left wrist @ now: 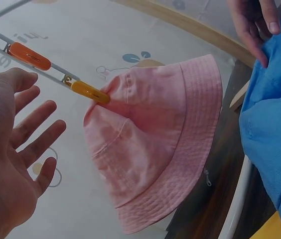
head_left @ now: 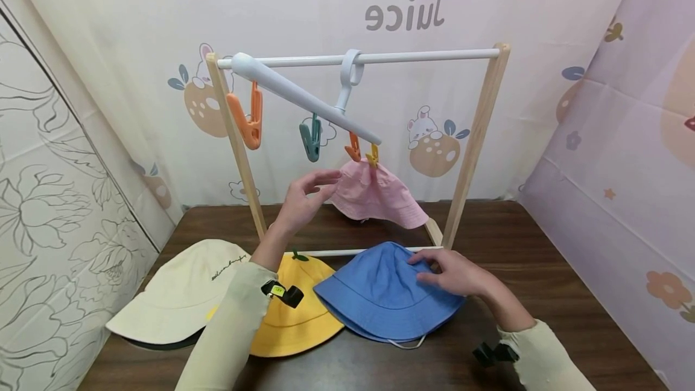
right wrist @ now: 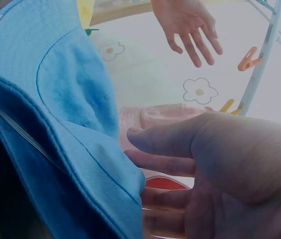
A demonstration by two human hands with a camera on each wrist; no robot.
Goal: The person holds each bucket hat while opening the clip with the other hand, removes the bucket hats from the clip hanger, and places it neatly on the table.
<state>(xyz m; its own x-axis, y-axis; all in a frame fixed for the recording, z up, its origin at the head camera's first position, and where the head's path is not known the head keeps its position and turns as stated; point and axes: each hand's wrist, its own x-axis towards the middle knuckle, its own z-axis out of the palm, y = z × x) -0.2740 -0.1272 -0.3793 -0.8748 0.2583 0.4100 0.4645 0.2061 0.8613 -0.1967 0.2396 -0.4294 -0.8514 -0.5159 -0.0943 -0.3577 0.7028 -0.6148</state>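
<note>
A pink bucket hat [head_left: 374, 197] hangs by its crown from a yellow clip [head_left: 372, 155] at the near right end of a white clip hanger [head_left: 293, 94]. My left hand [head_left: 306, 199] is raised beside that hat; in the left wrist view its fingers are spread and hold nothing. A blue bucket hat [head_left: 380, 285] lies brim-down on the table. Against its crown rests my right hand [head_left: 458, 271], fingers loosely extended and touching the cloth; the right wrist view shows some fingertips hidden behind the crown. An orange clip [head_left: 353, 147] sits next to the yellow one.
A rack with wooden posts [head_left: 480, 143] and a white bar [head_left: 423, 57] carries the hanger. A green clip [head_left: 311, 137] and a larger orange clip [head_left: 250, 116] hang further left. A yellow hat [head_left: 298, 318] and a cream hat [head_left: 184, 294] lie on the wooden table [head_left: 543, 294].
</note>
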